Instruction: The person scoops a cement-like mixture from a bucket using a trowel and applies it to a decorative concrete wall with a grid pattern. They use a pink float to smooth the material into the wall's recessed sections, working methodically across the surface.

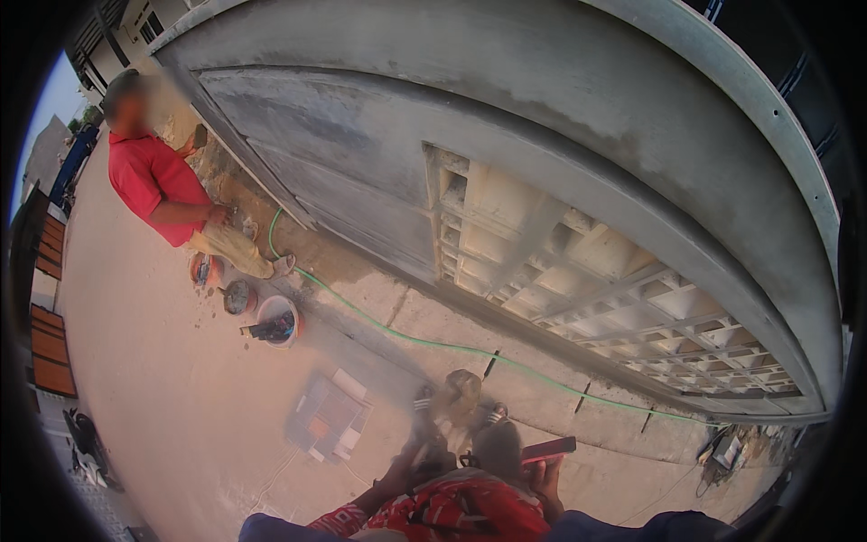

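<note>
My right hand (547,475) is closed around a flat, dark red block-like thing (549,449), perhaps a plastering float; its underside is hidden. My left hand (404,463) hangs low beside my leg, dark and blurred, its fingers hard to make out. Both hands stay well apart from the grey plastered wall (334,117) ahead, which has a panel of pale openwork blocks (533,235) set into it. My shoes (497,414) stand on the concrete ground.
At the left a person in a red shirt (158,185) faces the wall, a small block-like tool (200,135) in one hand. Buckets (275,318) stand by their feet. A green hose (388,331) runs along the wall's base. Flat cardboard-like sheets (332,415) lie left of me, rubble (725,449) far right.
</note>
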A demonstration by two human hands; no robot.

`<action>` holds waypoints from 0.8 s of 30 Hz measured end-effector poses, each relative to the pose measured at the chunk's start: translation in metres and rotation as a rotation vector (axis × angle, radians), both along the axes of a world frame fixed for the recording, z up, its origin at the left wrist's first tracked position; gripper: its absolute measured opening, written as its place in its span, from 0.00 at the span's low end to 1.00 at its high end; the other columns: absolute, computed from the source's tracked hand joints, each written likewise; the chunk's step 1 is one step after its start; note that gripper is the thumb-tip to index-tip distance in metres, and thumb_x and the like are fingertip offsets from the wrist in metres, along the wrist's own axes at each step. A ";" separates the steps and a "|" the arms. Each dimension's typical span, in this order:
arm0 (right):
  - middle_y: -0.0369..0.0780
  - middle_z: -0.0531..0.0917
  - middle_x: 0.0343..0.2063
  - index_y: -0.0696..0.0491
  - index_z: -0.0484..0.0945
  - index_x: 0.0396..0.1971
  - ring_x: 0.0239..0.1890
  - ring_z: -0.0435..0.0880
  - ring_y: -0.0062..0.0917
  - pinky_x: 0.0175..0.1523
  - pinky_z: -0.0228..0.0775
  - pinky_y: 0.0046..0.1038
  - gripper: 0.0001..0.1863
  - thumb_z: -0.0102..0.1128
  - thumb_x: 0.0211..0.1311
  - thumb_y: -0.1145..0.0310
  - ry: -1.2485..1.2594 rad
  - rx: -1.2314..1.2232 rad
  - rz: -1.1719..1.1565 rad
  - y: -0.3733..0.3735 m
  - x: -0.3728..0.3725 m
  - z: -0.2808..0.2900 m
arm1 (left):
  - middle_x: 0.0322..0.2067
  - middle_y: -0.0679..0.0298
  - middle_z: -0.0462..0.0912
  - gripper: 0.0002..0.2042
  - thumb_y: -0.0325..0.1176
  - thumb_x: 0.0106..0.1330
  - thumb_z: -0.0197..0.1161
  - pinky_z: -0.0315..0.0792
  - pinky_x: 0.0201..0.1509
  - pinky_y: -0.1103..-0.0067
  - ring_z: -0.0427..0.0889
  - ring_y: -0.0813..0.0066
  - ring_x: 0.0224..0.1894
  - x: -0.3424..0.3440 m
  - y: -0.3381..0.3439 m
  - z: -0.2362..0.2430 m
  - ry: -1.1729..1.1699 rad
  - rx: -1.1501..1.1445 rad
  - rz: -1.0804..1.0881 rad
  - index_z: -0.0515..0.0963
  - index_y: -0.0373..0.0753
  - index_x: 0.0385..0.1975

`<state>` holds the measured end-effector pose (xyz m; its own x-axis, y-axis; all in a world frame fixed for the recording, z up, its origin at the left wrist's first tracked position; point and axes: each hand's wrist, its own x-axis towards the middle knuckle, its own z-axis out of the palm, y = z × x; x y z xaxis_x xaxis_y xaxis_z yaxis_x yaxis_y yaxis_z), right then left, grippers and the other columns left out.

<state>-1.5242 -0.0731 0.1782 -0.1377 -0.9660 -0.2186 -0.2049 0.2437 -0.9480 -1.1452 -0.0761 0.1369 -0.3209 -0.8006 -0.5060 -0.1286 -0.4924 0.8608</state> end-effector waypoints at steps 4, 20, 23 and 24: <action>0.45 0.79 0.45 0.55 0.55 0.62 0.40 0.85 0.28 0.37 0.83 0.26 0.20 0.42 0.80 0.60 -0.157 0.054 -0.100 -0.063 0.042 0.048 | 0.53 0.48 0.81 0.31 0.36 0.62 0.71 0.74 0.58 0.64 0.82 0.54 0.57 0.027 -0.062 0.025 -0.077 -0.035 -0.055 0.65 0.41 0.64; 0.42 0.77 0.54 0.46 0.60 0.67 0.51 0.80 0.23 0.55 0.76 0.28 0.25 0.56 0.76 0.65 -0.748 -0.107 0.121 -0.281 0.109 0.134 | 0.35 0.69 0.79 0.21 0.20 0.63 0.67 0.75 0.35 0.82 0.80 0.83 0.35 0.090 -0.187 0.174 -0.069 -0.121 0.338 0.72 0.38 0.55; 0.43 0.78 0.49 0.46 0.58 0.71 0.32 0.81 0.25 0.28 0.75 0.25 0.28 0.49 0.76 0.58 -0.907 -0.039 0.146 -0.284 0.122 0.135 | 0.34 0.69 0.79 0.21 0.21 0.61 0.68 0.74 0.35 0.82 0.79 0.83 0.34 0.126 -0.208 0.183 -0.119 -0.141 0.327 0.72 0.37 0.55; 0.43 0.78 0.47 0.47 0.58 0.72 0.26 0.81 0.24 0.21 0.72 0.25 0.30 0.47 0.76 0.54 -0.965 -0.013 0.178 -0.285 0.126 0.141 | 0.33 0.69 0.79 0.22 0.22 0.61 0.69 0.73 0.32 0.82 0.78 0.84 0.31 0.138 -0.219 0.187 -0.160 -0.139 0.316 0.72 0.37 0.54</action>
